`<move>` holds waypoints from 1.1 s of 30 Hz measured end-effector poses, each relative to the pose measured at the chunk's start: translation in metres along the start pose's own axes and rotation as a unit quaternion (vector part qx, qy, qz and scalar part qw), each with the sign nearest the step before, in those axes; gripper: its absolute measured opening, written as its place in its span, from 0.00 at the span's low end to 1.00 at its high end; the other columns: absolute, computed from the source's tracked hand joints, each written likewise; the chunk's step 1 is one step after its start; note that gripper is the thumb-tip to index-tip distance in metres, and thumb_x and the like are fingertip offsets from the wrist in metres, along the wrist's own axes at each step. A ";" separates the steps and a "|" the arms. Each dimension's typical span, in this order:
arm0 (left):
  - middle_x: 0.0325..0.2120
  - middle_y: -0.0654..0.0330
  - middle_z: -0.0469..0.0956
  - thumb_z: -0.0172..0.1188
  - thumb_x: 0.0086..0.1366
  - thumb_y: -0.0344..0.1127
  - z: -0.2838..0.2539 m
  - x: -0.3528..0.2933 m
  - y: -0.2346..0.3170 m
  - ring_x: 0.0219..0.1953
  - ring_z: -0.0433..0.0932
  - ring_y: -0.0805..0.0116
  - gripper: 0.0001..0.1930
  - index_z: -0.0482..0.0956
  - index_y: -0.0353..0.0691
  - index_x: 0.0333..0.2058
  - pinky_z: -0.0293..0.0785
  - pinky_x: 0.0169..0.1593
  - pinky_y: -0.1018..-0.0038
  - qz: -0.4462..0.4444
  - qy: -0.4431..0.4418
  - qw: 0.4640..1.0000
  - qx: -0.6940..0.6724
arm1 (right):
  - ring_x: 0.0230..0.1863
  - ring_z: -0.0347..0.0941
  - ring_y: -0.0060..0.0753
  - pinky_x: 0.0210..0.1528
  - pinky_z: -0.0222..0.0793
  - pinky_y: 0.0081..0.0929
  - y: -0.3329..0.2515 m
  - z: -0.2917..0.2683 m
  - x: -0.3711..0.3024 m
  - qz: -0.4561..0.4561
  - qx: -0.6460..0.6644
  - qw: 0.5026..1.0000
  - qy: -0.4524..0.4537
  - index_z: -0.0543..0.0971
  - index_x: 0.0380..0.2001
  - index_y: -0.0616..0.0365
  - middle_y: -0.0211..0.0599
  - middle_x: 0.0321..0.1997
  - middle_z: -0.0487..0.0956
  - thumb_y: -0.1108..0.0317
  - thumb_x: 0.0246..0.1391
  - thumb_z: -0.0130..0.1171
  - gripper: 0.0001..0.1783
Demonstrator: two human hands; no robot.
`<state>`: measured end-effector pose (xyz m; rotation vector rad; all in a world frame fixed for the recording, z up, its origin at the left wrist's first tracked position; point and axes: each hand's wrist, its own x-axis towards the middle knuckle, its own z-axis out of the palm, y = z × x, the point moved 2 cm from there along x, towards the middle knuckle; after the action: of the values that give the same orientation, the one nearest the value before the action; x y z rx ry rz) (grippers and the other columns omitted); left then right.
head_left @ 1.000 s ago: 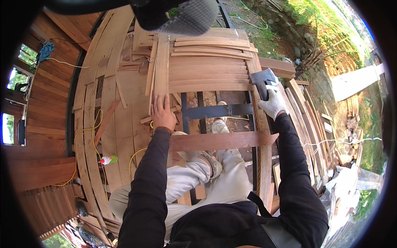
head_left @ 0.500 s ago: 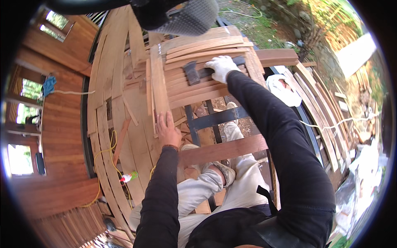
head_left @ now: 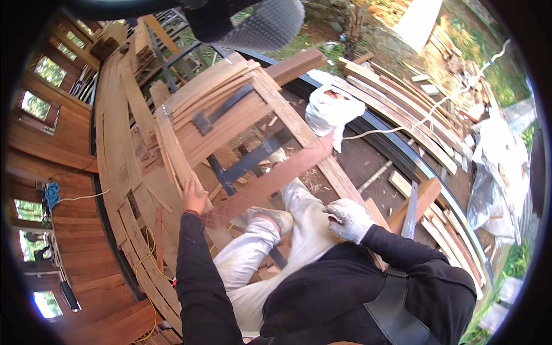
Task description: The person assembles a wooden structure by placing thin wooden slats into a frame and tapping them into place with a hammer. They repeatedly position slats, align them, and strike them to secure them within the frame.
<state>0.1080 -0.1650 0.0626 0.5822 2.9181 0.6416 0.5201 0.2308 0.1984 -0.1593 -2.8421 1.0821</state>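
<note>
Looking down the head view, I see the bare left hand lying open on a pale plank; the gloved right hand curls, contents unclear. The dark hammer-like tool lies across slats; jolting them could send it sliding.

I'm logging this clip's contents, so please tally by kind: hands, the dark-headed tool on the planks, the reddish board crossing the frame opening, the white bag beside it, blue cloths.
Hands: 2 (bare left hand, gloved right hand)
Dark-headed tool: 1
Reddish board: 1
White bag: 1
Blue cloth: 1
Total: 6
</note>
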 end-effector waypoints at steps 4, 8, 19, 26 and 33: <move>0.58 0.44 0.81 0.63 0.69 0.36 -0.002 -0.054 0.012 0.60 0.80 0.51 0.22 0.80 0.35 0.60 0.72 0.66 0.61 0.000 0.070 0.996 -0.060 | 0.44 0.79 0.54 0.48 0.76 0.47 0.025 -0.051 -0.094 0.094 -0.078 0.988 0.091 0.83 0.41 0.54 0.44 0.38 0.82 0.69 0.48 0.68 0.14; 0.42 0.49 0.88 0.54 0.75 0.32 -0.019 -0.059 0.040 0.43 0.87 0.65 0.17 0.82 0.35 0.58 0.79 0.48 0.70 -0.165 0.015 0.966 -0.199 | 0.44 0.81 0.56 0.47 0.78 0.48 0.058 -0.105 -0.186 0.331 -0.177 0.912 0.163 0.81 0.38 0.58 0.51 0.37 0.84 0.64 0.45 0.68 0.15; 0.30 0.59 0.80 0.50 0.70 0.27 0.008 -0.056 0.026 0.31 0.78 0.71 0.18 0.80 0.31 0.55 0.76 0.35 0.74 -0.093 0.041 0.965 -0.243 | 0.48 0.83 0.55 0.49 0.77 0.50 -0.031 -0.055 -0.316 0.432 -0.175 0.872 -0.150 0.70 0.67 0.57 0.52 0.48 0.83 0.52 0.54 0.64 0.39; 0.33 0.56 0.83 0.50 0.71 0.28 -0.016 -0.060 0.023 0.36 0.82 0.67 0.18 0.80 0.32 0.55 0.81 0.45 0.70 -0.076 0.056 0.959 -0.268 | 0.54 0.79 0.57 0.54 0.76 0.51 -0.021 -0.028 -0.330 0.340 -0.200 0.909 -0.134 0.68 0.68 0.60 0.56 0.53 0.79 0.61 0.52 0.64 0.40; 0.31 0.59 0.88 0.57 0.67 0.32 -0.013 -0.053 0.064 0.34 0.86 0.69 0.19 0.84 0.37 0.54 0.81 0.43 0.71 -0.073 0.055 0.968 -0.232 | 0.57 0.76 0.58 0.58 0.75 0.50 0.007 0.004 -0.350 0.348 -0.168 0.919 -0.080 0.69 0.68 0.62 0.57 0.54 0.78 0.67 0.48 0.64 0.41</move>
<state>0.1771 -0.1371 0.1018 0.2807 2.7180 1.3153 0.8668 0.1875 0.1727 -1.2390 -3.1689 0.6691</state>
